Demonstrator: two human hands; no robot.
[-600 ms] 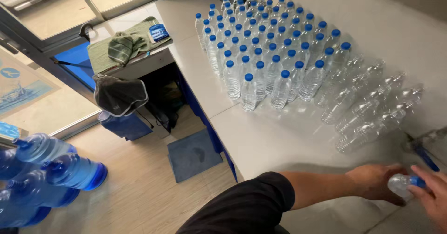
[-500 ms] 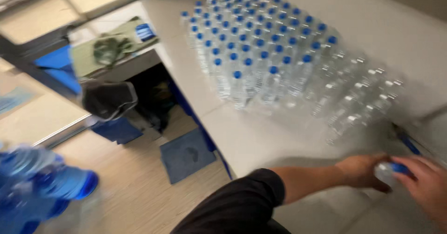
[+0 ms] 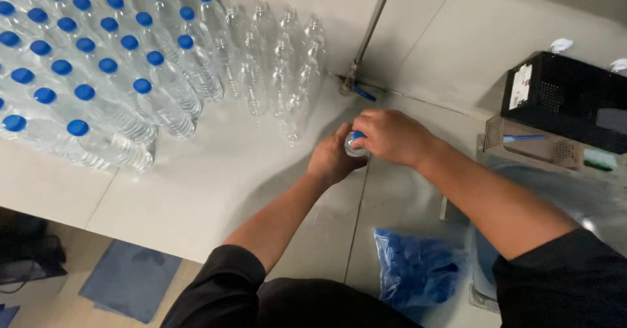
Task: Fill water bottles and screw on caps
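Observation:
A clear plastic bottle [image 3: 354,146] stands on the grey counter [image 3: 215,184] between my two hands. My left hand [image 3: 333,159] wraps around its body from the left. The fingers of my right hand [image 3: 392,135] pinch the blue cap [image 3: 358,135] on its neck. Just behind stand several uncapped clear bottles [image 3: 277,73] in rows. To their left is a large block of bottles with blue caps [image 3: 98,73].
A clear bag of blue caps [image 3: 418,269] lies near my right elbow. A black mesh crate [image 3: 568,96] sits at the right on a tan box [image 3: 529,142]. A metal pipe with a blue valve [image 3: 360,73] rises behind the hands. A blue mat [image 3: 130,279] lies on the floor.
The view has swung right from the floor and shelves onto the counter. Both hands stay on the same bottle, now seen near the middle of the frame.

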